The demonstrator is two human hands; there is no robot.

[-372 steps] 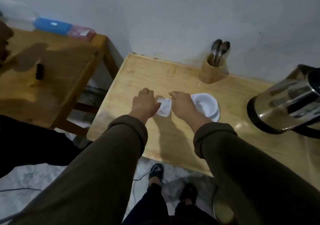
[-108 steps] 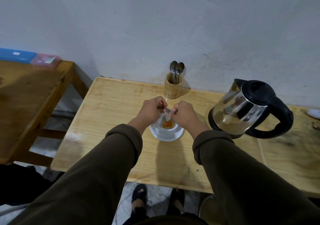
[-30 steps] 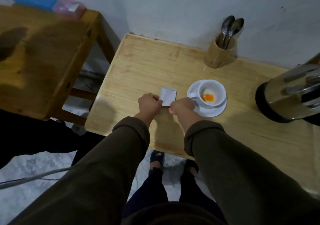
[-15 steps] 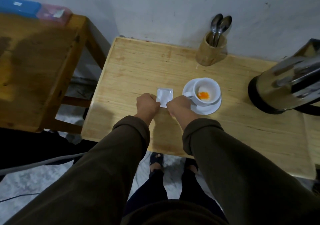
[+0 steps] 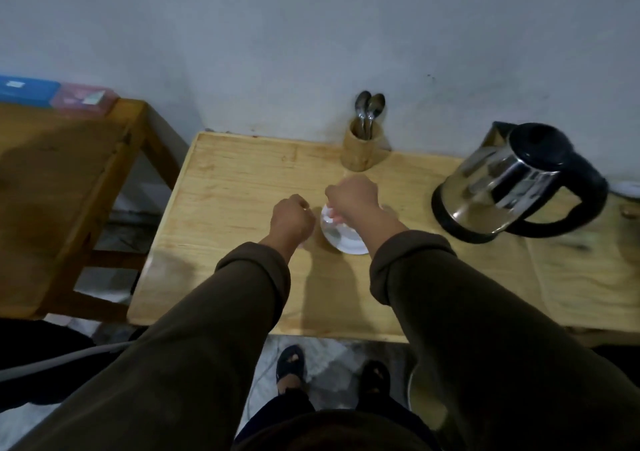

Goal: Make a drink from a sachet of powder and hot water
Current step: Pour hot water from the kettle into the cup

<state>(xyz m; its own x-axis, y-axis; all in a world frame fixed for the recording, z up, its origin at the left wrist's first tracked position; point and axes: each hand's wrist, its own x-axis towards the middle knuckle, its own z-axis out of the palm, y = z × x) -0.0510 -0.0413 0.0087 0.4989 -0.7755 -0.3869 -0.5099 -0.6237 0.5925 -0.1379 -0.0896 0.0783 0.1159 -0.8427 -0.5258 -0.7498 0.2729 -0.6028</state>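
The white saucer (image 5: 346, 242) sits mid-table on the light wooden table (image 5: 239, 187). The cup on it is almost wholly hidden by my right hand (image 5: 351, 197), which hovers over it with fingers curled down; only a white sliver of the cup shows under the fingers. My left hand (image 5: 291, 221) is a closed fist just left of the saucer, low over the tabletop. The white sachet is out of sight. The steel kettle (image 5: 509, 183) with black lid and handle stands to the right. Two spoons (image 5: 370, 107) stand in a wooden holder (image 5: 363, 150) by the wall.
A darker wooden table (image 5: 59, 173) stands to the left with a gap between the two. A blue box (image 5: 27, 90) and a pink box (image 5: 83, 97) lie at its back edge. My feet (image 5: 291, 364) show below the front edge. A small white object (image 5: 628, 189) lies far right.
The view has tilted up, bringing the kettle fully into view. My right hand has moved from the sachet to above the cup, hiding it. The sachet no longer shows.
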